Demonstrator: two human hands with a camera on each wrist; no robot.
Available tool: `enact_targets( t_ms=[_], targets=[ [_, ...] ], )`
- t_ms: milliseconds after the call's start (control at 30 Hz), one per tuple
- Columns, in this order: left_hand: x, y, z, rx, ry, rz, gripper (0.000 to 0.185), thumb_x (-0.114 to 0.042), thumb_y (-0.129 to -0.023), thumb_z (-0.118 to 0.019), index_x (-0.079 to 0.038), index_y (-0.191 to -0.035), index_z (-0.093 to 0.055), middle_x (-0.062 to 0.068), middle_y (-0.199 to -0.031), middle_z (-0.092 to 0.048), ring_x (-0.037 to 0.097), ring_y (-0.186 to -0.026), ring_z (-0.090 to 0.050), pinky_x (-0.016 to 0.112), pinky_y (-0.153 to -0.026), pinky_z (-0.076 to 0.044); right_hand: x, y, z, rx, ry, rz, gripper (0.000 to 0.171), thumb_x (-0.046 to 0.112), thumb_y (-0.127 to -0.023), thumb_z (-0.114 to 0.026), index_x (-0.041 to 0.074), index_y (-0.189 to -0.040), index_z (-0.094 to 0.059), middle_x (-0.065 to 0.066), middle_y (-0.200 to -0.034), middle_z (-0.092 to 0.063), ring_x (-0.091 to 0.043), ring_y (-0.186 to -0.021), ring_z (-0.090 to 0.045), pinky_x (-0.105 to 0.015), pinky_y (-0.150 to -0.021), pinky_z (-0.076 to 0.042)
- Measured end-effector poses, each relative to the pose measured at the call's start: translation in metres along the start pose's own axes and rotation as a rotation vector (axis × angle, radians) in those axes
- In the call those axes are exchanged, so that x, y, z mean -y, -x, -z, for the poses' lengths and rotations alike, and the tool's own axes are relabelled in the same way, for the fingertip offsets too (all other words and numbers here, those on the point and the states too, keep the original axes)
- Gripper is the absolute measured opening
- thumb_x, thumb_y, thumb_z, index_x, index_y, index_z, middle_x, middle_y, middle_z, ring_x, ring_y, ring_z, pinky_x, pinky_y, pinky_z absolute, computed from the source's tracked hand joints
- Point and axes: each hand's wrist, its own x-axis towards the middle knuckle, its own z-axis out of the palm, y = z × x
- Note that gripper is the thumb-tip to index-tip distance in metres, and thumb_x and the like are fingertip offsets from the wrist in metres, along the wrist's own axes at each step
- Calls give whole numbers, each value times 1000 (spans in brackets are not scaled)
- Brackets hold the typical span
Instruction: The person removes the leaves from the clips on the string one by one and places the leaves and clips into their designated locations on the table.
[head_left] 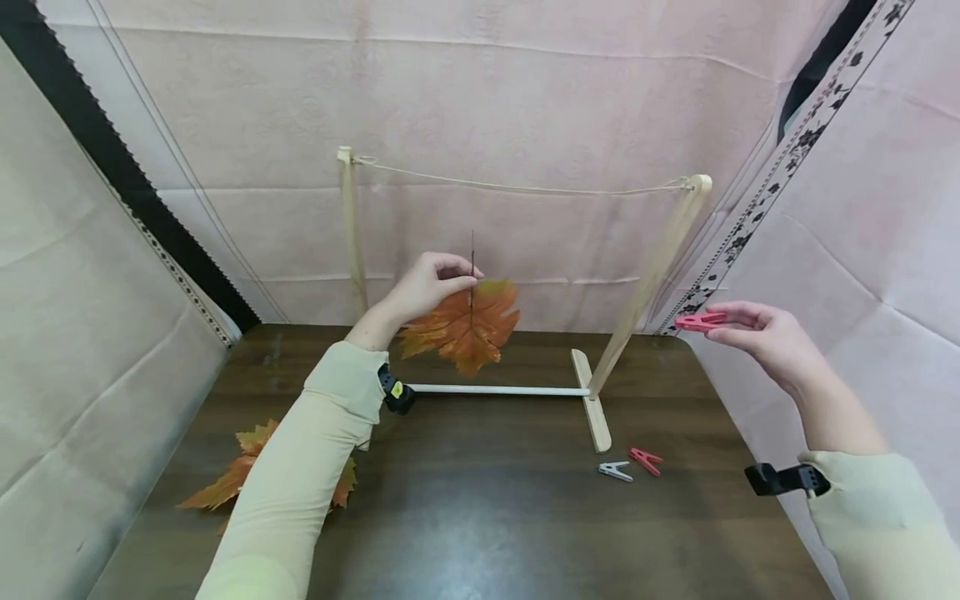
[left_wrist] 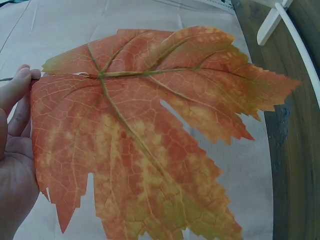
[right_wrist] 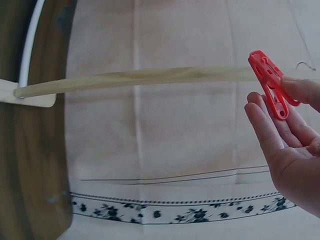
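Note:
An orange and yellow maple leaf point(head_left: 468, 329) hangs from my left hand point(head_left: 427, 287), which pinches its dark stem between thumb and fingers. In the left wrist view the leaf point(left_wrist: 145, 120) fills most of the frame, veins plain to see. My right hand point(head_left: 772, 346) holds a red clothespin point(head_left: 699, 322) by one end, out to the right of the wooden stand. The right wrist view shows that clothespin point(right_wrist: 272, 85) between thumb and fingers. Above the leaf, a string point(head_left: 517, 188) runs between the stand's two posts.
The stand's right post point(head_left: 648, 283) rises from a wooden foot point(head_left: 592, 404), joined to a white bar point(head_left: 498, 390). A grey clothespin point(head_left: 616, 471) and a red one point(head_left: 646, 461) lie on the dark table point(head_left: 465, 492). More maple leaf point(head_left: 225, 483) shows under my left forearm.

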Motion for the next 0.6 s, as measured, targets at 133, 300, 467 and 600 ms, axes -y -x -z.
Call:
enact_targets(
  t_ms=[133,300,467,600],
  targets=[
    [4,2,4,-18,-45,10,19,-11,-90,-61,2,-102,-68,16,-104,-69,15,-90,-63,24,-79,-50,-15,2,-3,6,-40,-10,26,9,-88,-63,32,-100,-59,27,-85,-64,9,-80,-59,-6,-71,-44],
    [8,6,10,-36,-96,40,19,-14,-89,-63,-2,-103,-69,14,-101,-70,18,-88,-63,27,-79,-50,-30,5,-10,17,-20,-40,23,13,-90,-62,32,-102,-57,26,-85,-62,8,-80,-57,-7,-71,-44],
    [12,14,14,-48,-102,80,22,-15,-86,-67,-2,-103,-65,14,-95,-70,18,-85,-65,30,-80,-50,-47,8,-16,28,-75,-51,24,13,-90,-62,33,-103,-59,25,-87,-62,8,-82,-57,-8,-72,-44],
    [17,25,17,-42,-82,87,18,-13,-86,-67,1,-96,-62,14,-91,-69,14,-79,-64,27,-76,-49,-60,11,-20,17,-78,-75,23,16,-89,-64,37,-100,-62,28,-88,-60,11,-84,-54,-6,-73,-42]
  ],
)
